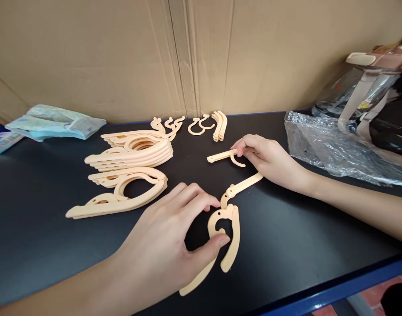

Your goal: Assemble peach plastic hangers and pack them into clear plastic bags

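Observation:
Cream plastic folding-hanger parts lie on the black table. My left hand [174, 228] is over a hanger part with curved arms [235, 245], thumb and index finger apart at its sides; whether they touch it is unclear. My right hand [267, 160] is closed in a pinch on a straight hanger arm [220, 155], with a small curved hook [238, 161] beside its fingers. Below that hand, another hanger arm [247, 183] slants down to the part by my left hand. Some of the held arm is hidden by my fingers.
At left lie stacked folded hangers [131, 158] and a nearer folded pair [122, 204]. Loose hooks [197, 127] and short curved pieces [220, 125] sit behind. A tissue pack [52, 123] is far left; clear plastic wrap [332, 145] and a bottle [368, 83] are right. Cardboard [122, 57] stands behind.

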`<state>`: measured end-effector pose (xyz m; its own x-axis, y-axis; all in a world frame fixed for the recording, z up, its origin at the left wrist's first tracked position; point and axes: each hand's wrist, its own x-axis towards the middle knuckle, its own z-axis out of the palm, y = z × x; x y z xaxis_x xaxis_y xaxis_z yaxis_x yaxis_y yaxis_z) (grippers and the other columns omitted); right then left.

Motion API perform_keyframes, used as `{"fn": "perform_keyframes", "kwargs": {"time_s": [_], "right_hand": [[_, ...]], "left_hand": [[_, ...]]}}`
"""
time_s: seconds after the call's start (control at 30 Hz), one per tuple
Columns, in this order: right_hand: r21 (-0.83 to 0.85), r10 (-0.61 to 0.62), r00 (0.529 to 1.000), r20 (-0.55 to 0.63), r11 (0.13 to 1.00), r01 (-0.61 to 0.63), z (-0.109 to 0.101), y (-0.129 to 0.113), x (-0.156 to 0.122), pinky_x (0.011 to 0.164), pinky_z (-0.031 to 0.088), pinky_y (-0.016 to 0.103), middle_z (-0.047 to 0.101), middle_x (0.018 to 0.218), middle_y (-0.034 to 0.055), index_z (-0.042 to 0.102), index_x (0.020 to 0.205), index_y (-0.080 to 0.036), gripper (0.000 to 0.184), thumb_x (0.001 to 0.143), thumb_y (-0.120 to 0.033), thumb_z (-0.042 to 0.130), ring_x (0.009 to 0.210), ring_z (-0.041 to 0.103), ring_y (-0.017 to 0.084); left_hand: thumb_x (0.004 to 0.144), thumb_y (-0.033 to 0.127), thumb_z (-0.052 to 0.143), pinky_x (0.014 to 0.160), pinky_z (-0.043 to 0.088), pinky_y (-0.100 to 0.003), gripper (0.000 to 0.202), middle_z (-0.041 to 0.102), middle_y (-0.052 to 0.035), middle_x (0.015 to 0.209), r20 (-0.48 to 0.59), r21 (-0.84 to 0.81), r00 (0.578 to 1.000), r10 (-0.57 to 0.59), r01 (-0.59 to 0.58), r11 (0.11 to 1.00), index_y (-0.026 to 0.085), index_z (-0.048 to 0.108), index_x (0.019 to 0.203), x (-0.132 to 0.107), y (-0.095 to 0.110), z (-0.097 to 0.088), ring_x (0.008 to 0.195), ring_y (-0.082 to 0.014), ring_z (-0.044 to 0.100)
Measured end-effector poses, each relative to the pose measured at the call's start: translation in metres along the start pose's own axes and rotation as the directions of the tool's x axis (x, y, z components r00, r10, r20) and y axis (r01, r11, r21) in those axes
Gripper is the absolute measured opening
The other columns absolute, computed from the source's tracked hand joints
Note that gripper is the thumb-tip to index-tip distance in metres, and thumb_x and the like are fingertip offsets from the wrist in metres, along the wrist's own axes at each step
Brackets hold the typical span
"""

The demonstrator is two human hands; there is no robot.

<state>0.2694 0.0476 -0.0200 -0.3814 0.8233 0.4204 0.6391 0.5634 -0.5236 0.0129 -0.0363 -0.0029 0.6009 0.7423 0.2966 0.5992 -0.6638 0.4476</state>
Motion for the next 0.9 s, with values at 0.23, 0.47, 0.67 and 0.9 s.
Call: {"fn": "perform_keyframes", "kwargs": {"time_s": [0.23, 0.47, 0.67, 0.9], "right_hand": [[-0.035, -0.083, 0.997, 0.01, 0.996, 0.083, -0.004, -0.013, -0.001, 0.086, 0.047, 0.038, 0.068, 0.107, 0.007, 0.058, 0.099, -0.02, 0.009, 0.097, -0.019, 0.049, 0.1, 0.062, 0.022], [0.107, -0.314, 0.846, 0.432, 0.949, 0.298, -0.03, -0.022, 0.0, 0.1, 0.043, 0.038, 0.059, 0.137, 0.0065, 0.064, 0.099, -0.022, 0.031, 0.084, -0.046, 0.074, 0.12, 0.053, 0.022], [0.2, -0.275, 0.842, 0.465, 0.958, 0.203, -0.034, -0.02, 0.002, 0.102, 0.043, 0.038, 0.062, 0.133, 0.006, 0.068, 0.093, -0.021, 0.018, 0.087, -0.038, 0.071, 0.121, 0.053, 0.02], [0.396, -0.164, 0.876, 0.454, 0.917, -0.034, -0.027, -0.036, -0.005, 0.1, 0.046, 0.039, 0.068, 0.119, 0.0054, 0.069, 0.092, -0.021, 0.017, 0.085, -0.035, 0.074, 0.117, 0.058, 0.02]], "left_hand": [[0.091, 0.012, 0.051, 0.073, 0.047, -0.03, 0.029, 0.063, -0.0003, 0.098, -0.026, 0.143, 0.997, 0.07, -0.065, 0.988, 0.021, 0.061, 0.116, -0.002, 0.004, -0.002, 0.086, -0.0162, 0.058], [0.094, 0.01, 0.048, 0.071, 0.051, -0.035, 0.028, 0.066, -0.0071, 0.097, 0.03, 0.364, 0.976, 0.217, -0.213, 0.907, 0.011, 0.066, 0.116, -0.004, 0.004, -0.005, 0.083, -0.022, 0.061], [0.093, -0.003, 0.039, 0.068, 0.047, -0.03, 0.037, 0.065, -0.0024, 0.09, -0.003, 0.314, 0.98, 0.201, -0.19, 0.93, 0.014, 0.058, 0.121, -0.003, -0.004, -0.004, 0.077, -0.0177, 0.058], [0.105, 0.026, 0.036, 0.063, 0.038, -0.03, 0.019, 0.059, 0.0017, 0.085, 0.021, 0.182, 0.995, 0.095, -0.097, 0.978, 0.021, 0.054, 0.1, -0.001, -0.001, -0.004, 0.072, -0.0165, 0.054]]}}
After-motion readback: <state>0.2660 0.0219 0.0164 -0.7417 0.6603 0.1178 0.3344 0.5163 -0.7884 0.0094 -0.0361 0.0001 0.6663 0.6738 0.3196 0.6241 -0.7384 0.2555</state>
